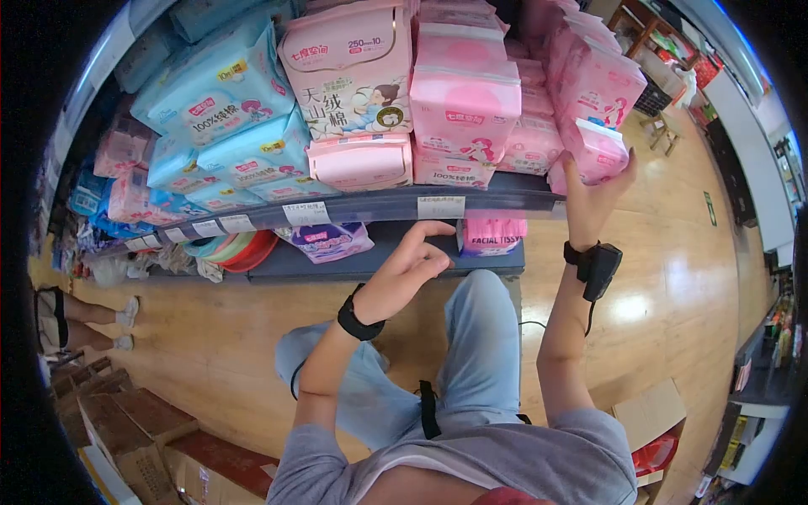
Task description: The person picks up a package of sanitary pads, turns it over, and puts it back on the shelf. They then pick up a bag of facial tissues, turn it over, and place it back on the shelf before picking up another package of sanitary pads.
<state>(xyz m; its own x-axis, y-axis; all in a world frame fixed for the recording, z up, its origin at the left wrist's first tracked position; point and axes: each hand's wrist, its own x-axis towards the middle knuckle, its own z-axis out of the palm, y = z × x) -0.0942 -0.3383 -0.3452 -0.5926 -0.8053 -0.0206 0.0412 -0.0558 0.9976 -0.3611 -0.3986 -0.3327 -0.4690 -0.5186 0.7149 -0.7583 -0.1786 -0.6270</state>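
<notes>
One glossy pink pack (pixel 599 148), cartoon-printed, sits in the right hand (pixel 592 198).

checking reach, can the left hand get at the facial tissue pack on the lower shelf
Probably yes: the left hand hovers open by the lower shelf, and the facial tissue pack stands at its front edge close by, nothing between.

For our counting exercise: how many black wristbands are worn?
2 black wristbands: one on the left wrist; one on the right wrist, that right hand holding a pink plastic pack.
</notes>
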